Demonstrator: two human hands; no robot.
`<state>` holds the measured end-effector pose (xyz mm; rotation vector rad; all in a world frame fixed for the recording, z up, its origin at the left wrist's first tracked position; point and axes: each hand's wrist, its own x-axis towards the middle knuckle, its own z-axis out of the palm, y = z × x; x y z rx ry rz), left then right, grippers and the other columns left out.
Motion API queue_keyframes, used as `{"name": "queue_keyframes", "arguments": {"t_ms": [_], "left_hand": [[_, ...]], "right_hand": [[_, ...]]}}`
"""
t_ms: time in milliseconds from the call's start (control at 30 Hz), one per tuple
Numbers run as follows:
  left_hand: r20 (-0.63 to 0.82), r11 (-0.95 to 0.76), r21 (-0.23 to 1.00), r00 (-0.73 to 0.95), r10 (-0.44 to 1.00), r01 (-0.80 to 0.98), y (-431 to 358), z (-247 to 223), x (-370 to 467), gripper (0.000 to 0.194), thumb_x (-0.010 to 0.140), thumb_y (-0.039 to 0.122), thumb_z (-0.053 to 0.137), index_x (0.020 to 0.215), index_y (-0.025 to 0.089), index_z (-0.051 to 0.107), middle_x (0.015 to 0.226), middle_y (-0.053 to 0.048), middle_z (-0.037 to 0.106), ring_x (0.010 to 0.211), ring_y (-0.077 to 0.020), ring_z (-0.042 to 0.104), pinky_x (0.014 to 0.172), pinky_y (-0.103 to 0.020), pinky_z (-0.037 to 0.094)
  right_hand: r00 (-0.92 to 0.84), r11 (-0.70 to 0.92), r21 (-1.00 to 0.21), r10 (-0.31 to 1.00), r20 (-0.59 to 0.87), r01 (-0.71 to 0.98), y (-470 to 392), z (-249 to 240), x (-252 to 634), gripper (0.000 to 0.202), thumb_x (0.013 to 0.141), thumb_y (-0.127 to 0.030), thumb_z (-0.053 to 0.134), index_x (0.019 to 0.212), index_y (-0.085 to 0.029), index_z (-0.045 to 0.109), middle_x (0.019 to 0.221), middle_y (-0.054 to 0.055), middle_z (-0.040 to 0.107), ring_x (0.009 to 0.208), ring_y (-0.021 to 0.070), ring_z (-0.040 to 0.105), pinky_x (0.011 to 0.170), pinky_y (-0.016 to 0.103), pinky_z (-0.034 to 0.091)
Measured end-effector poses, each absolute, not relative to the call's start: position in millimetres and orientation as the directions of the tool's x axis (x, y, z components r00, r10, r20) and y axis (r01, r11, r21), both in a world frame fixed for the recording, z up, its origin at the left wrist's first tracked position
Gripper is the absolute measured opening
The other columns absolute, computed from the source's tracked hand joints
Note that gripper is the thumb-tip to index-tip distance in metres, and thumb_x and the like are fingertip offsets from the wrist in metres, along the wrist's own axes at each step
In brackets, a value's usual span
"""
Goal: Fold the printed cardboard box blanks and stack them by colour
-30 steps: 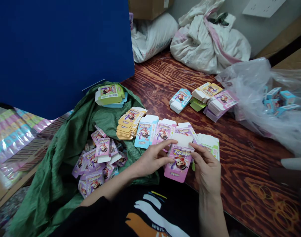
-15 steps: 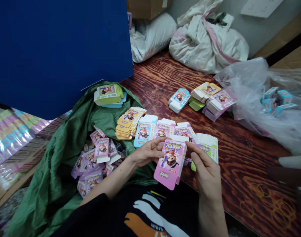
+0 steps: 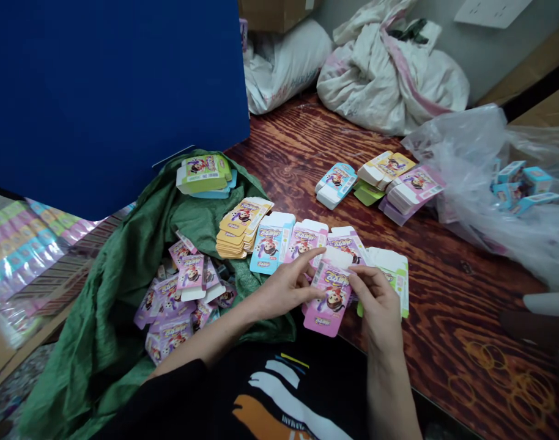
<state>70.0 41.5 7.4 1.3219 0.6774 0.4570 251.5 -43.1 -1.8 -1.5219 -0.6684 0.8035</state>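
Note:
Between both hands I hold a small pink carton [image 3: 329, 299] printed with a cartoon figure, just above the near edge of the wooden table [image 3: 449, 305]. My left hand [image 3: 286, 287] grips its left side, index finger stretched over the top. My right hand [image 3: 375, 305] pinches the white top flap. Behind it lie flat cartons in a row: yellow stack [image 3: 241, 226], blue [image 3: 270, 243], pink [image 3: 304, 239], purple [image 3: 346, 243], green [image 3: 392, 272]. A pile of purple flat cartons [image 3: 181, 299] rests on green cloth [image 3: 109, 330] at my left.
More carton stacks [image 3: 385, 183] lie mid-table, another green stack [image 3: 203, 174] on the cloth. A clear plastic bag [image 3: 504, 183] with blue boxes is at right, white sacks [image 3: 389, 67] at the back, a blue board [image 3: 109, 91] at left, shiny printed sheets [image 3: 18, 244] far left.
The pink carton was raised and opened into a box half a second ago; now it sits lower and tilted, with my right fingers on its top flap.

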Motion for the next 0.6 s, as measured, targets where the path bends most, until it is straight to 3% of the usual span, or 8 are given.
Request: {"name": "queue_keyframes", "arguments": {"t_ms": [100,233,333,500,600], "left_hand": [[-0.164,0.139,0.986,0.741,0.651,0.097,39.5,14.3,75.1,0.090,0.078,0.027,0.083,0.156,0.030,0.038,0.097,0.002,0.058,0.063,-0.0068,0.057,0.058,-0.021,0.045],[-0.126,0.070,0.992,0.742,0.658,0.106,38.4,15.1,80.0,0.086,0.079,0.030,0.084,0.155,0.029,0.042,0.096,0.002,0.060,0.063,-0.0070,0.057,0.059,-0.021,0.045],[-0.128,0.083,0.992,0.750,0.649,0.098,41.9,16.0,81.0,0.075,0.084,0.036,0.079,0.151,0.027,0.048,0.098,-0.001,0.062,0.065,-0.0088,0.058,0.060,-0.022,0.046],[-0.095,0.084,0.995,0.758,0.645,0.054,50.5,24.6,80.8,0.048,0.103,0.044,0.049,0.146,0.023,0.057,0.096,-0.006,0.070,0.077,-0.0162,0.064,0.071,-0.028,0.052],[-0.084,0.031,0.996,0.756,0.649,0.084,52.3,26.4,80.9,0.049,0.099,0.042,0.055,0.144,0.023,0.058,0.104,-0.007,0.071,0.079,-0.0159,0.062,0.072,-0.028,0.051]], "right_hand": [[0.617,-0.094,-0.981,0.766,-0.180,-0.169,-39.7,-10.2,253.8,0.037,0.063,-0.051,0.091,0.082,-0.023,0.076,0.082,0.002,0.072,0.077,0.0161,0.063,0.068,0.026,0.050],[0.639,-0.082,-0.967,0.737,-0.222,-0.241,-38.3,-13.2,257.5,0.039,0.059,-0.050,0.093,0.082,-0.023,0.077,0.081,0.001,0.072,0.074,0.0145,0.063,0.066,0.025,0.050],[0.651,-0.070,-0.963,0.724,-0.228,-0.260,-38.4,-11.0,260.2,0.038,0.058,-0.048,0.094,0.082,-0.024,0.077,0.081,0.001,0.073,0.072,0.0137,0.063,0.066,0.025,0.051],[0.667,-0.043,-0.969,0.718,-0.200,-0.244,-39.4,-8.9,261.6,0.037,0.059,-0.047,0.094,0.082,-0.024,0.076,0.080,0.000,0.073,0.069,0.0124,0.063,0.063,0.023,0.051],[0.681,-0.040,-0.984,0.717,-0.148,-0.172,-41.5,-8.5,258.9,0.035,0.064,-0.046,0.092,0.084,-0.023,0.077,0.082,0.001,0.073,0.072,0.0134,0.065,0.064,0.024,0.052]]}}
